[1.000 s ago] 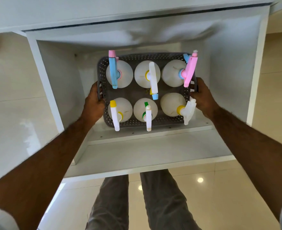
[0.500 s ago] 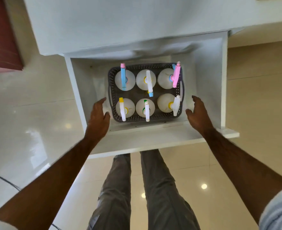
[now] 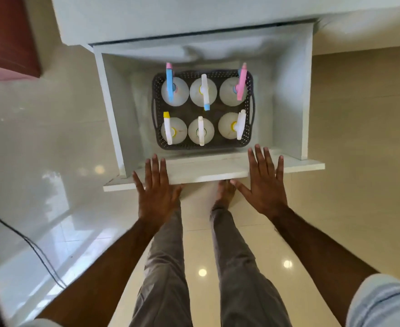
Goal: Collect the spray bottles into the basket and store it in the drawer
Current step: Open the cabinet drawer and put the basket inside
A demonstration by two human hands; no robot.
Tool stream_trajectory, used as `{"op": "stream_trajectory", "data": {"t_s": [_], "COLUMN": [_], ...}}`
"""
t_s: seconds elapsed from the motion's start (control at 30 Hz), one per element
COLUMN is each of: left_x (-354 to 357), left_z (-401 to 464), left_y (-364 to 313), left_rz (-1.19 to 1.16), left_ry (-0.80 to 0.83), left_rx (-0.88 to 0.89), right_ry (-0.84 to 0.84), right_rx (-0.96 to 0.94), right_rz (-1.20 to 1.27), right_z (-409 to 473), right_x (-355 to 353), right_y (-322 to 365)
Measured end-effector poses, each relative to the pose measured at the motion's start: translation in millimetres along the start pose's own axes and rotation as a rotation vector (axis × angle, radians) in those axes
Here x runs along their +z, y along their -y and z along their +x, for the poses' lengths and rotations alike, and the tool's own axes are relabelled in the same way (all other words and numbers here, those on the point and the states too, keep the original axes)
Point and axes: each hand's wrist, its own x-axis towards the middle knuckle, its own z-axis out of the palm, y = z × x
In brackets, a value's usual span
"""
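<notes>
A dark grey perforated basket (image 3: 156, 109) rests on the floor of the open white drawer (image 3: 208, 172). Several white spray bottles stand upright in it in two rows, with blue (image 3: 169, 84), pink (image 3: 241, 86), white and yellow (image 3: 168, 128) trigger heads. My left hand (image 3: 155, 192) lies flat with fingers spread over the drawer's front panel at the left. My right hand (image 3: 263, 182) is spread flat over the same panel at the right. Neither hand holds anything, and both are clear of the basket.
The drawer juts out from a white cabinet (image 3: 194, 17) above it. Glossy tiled floor (image 3: 41, 161) lies all around. A black cable (image 3: 29, 244) runs across the floor at the left. My legs and one bare foot (image 3: 224, 192) stand just in front of the drawer.
Both hands let go of the basket's sides and drew back out of the drawer. They now lie flat on its front panel. The basket stays on the drawer floor.
</notes>
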Motion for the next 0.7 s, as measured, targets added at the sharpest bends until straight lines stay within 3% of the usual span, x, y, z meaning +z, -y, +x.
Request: {"op": "stream_trajectory", "data": {"t_s": [0.27,0.7], "left_x": [4,-48], "left_z": [11,86], "left_y": [-1,8], "left_rz": [-0.012,0.014], "left_ry": [-0.08,-0.258], "left_rx": [-0.027,-0.029], "right_ry": [-0.073,-0.207], "right_rx": [-0.008,-0.01], "right_rz": [0.025,-0.003], "right_z": [9,90], "right_x": [0,-42], "right_y": [-2,-5]}}
